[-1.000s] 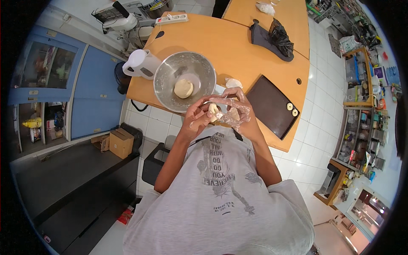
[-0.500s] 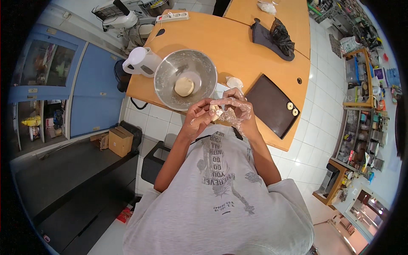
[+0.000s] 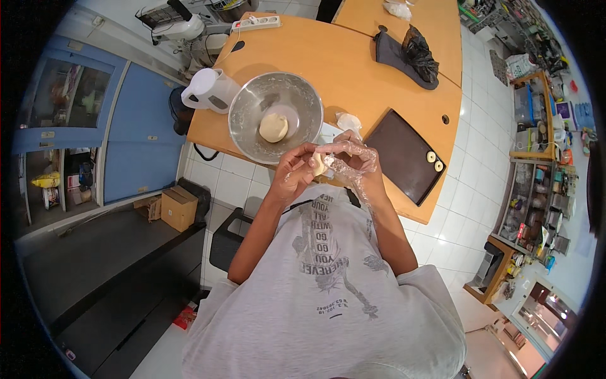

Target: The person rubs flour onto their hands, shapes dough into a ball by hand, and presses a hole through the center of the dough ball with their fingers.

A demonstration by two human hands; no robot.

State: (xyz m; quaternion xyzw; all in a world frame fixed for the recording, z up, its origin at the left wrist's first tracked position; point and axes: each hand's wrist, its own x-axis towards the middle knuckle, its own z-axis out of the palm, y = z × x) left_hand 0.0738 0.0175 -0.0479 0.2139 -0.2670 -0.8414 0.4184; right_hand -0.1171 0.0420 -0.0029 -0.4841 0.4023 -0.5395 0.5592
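Observation:
Close to my body, just past the table's near edge, both hands work a small pale piece of dough [image 3: 319, 165]. My left hand [image 3: 294, 172] pinches it from the left with thumb and fingers. My right hand [image 3: 355, 159], shiny as if in clear plastic and smeared with white, closes on it from the right; its fingertips partly hide the dough. Beyond them a large steel bowl [image 3: 306, 104] holds a bigger ball of dough [image 3: 273, 127]. Two small dough rounds with dark centres [image 3: 431, 156] lie at the right end of a dark baking tray [image 3: 401, 155].
A white kettle [image 3: 211, 91] stands left of the bowl on the wooden table [image 3: 315, 50]. A clear bag of something white [image 3: 348, 123] lies between bowl and tray. Farther off are a power strip [image 3: 255, 24] and a black plastic bag [image 3: 420, 57] on a dark mitt-like thing.
My right hand has tilted slightly and its fingers have shifted on the dough, so more of the piece shows. The bowl, tray and dough rounds stay where they were.

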